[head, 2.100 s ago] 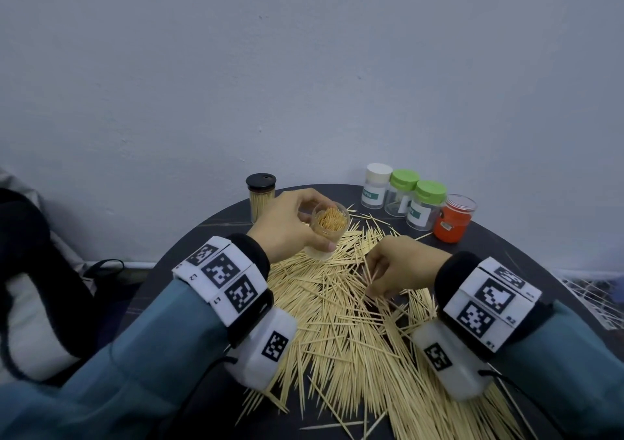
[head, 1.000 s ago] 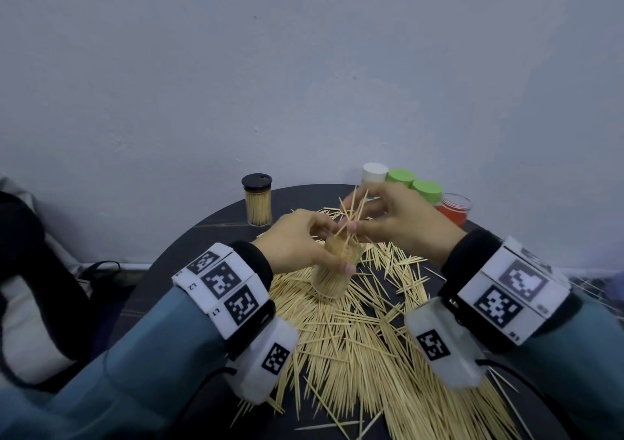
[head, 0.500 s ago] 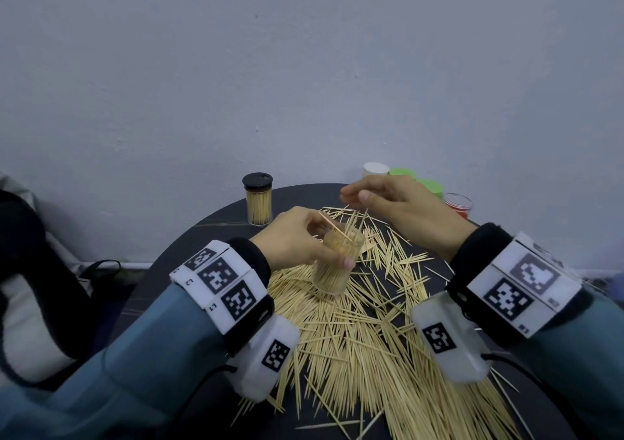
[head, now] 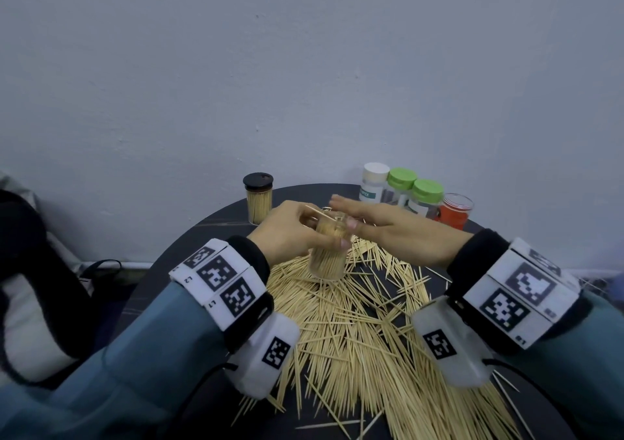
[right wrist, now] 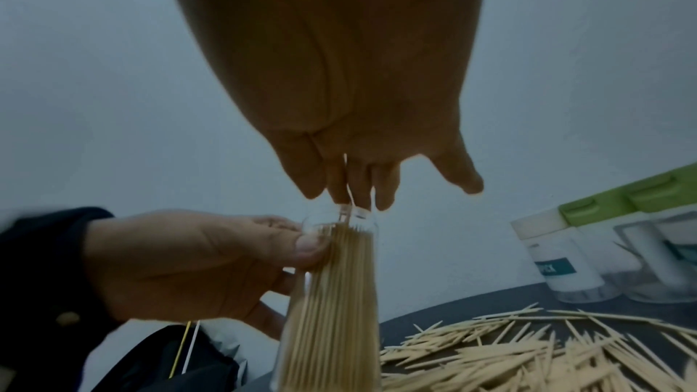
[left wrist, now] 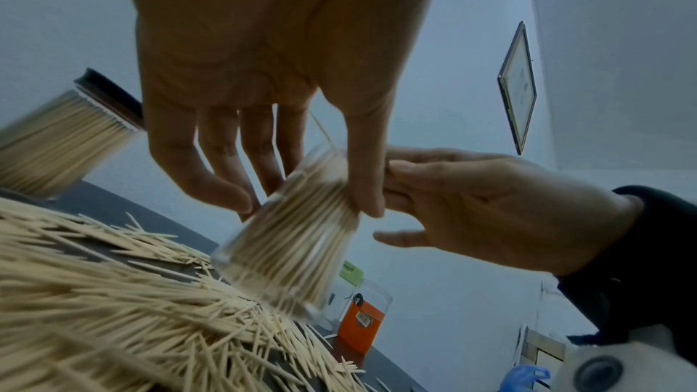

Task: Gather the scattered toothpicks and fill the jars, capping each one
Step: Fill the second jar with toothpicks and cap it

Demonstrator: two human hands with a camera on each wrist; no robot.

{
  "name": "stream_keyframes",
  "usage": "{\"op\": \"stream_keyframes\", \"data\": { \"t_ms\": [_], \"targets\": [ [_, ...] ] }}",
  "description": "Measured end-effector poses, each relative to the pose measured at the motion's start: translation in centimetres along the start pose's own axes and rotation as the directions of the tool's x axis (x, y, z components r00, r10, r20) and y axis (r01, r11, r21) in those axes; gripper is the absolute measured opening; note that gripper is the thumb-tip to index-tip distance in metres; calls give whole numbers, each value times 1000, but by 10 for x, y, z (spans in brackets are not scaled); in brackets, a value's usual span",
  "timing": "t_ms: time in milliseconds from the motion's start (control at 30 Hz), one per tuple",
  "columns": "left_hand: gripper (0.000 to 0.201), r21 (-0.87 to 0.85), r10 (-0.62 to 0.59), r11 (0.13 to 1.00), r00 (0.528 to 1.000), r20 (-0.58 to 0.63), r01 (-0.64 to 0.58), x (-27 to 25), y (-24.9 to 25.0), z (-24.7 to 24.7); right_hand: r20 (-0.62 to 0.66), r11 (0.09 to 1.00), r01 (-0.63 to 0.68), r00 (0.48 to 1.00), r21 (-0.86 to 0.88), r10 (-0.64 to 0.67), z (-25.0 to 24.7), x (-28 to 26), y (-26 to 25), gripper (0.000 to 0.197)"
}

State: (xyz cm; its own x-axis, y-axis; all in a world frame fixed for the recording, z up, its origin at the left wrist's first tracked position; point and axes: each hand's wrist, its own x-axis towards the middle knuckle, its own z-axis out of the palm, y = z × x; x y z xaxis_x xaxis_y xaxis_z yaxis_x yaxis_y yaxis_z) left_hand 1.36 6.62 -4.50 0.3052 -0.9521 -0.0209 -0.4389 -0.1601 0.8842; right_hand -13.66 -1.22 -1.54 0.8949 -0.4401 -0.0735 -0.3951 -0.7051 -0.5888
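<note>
Head view: left hand (head: 287, 233) wrapped round open jar (head: 329, 253), thumb across the near side, fingers (left wrist: 211, 178) curled on the far side. Jar upright on the dark round surface (head: 209, 233), base among loose toothpicks (head: 354, 338), packed nearly full. One pick (head: 317, 212) slanting out of the mouth to the left.

Right hand (head: 398, 233) flat over the jar mouth, fingers (right wrist: 339, 187) straight and close together, tips at the rim, thumb apart; holding nothing. Cannot tell from any view whether the palm presses on the picks.

Left wrist view: same jar (left wrist: 294, 237) tilted in the frame, right hand (left wrist: 490, 210) just beside its top.

Back of the surface: capped jar (head: 259, 199) with black lid, full, standing to the left. To the right, white-lidded bottle (head: 373, 182), two green-lidded jars (head: 415, 189), and an orange container (head: 454, 213), touching in a row. Toothpicks spread wide from the jar to the near edge.
</note>
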Motion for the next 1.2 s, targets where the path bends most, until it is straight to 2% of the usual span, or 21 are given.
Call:
{"op": "stream_keyframes", "data": {
  "t_ms": [100,300,367,433,533,600,700,800,933,1000,1100,1167,1200],
  "targets": [
    [39,-16,21,1000,1000,-22,-22,0,-1,1,-151,999,41,988,-19,-43,2,0,-3,41],
    [43,59,74,995,997,20,-75,1,-3,8,-429,987,24,898,-160,-91,11,3,-4,13],
    [41,90,79,993,996,31,-81,1,-3,10,-465,987,15,881,-160,-88,13,3,-5,8],
    [41,106,74,991,997,25,-76,0,-3,11,-459,989,12,885,-150,-80,13,3,-5,16],
    [51,89,74,993,997,17,-75,-1,-2,9,-475,990,40,874,-134,-100,11,4,-6,16],
    [55,64,72,995,997,-1,-72,-2,-1,8,-527,994,89,843,-59,-107,7,5,-5,11],
    [56,22,78,997,997,-19,-78,-1,-1,7,-608,992,126,787,-8,-105,1,2,-5,20],
    [56,0,69,998,997,-22,-69,0,-2,7,-686,985,164,723,59,-79,-3,1,-3,19],
    [51,-50,54,997,998,-8,-55,1,-1,7,-744,972,199,667,129,-38,-1,0,-3,20],
    [47,-78,50,996,999,0,-50,0,0,6,-735,977,169,677,132,-17,3,0,-2,17],
    [40,-123,45,991,999,2,-44,0,0,5,-669,992,81,743,95,4,10,3,2,10],
    [38,-142,40,989,999,-5,-40,0,-1,3,-638,999,19,770,28,3,13,4,3,15],
    [39,-147,38,988,999,-11,-39,1,-1,3,-642,1000,11,767,17,3,14,4,2,16]
  ]
}}
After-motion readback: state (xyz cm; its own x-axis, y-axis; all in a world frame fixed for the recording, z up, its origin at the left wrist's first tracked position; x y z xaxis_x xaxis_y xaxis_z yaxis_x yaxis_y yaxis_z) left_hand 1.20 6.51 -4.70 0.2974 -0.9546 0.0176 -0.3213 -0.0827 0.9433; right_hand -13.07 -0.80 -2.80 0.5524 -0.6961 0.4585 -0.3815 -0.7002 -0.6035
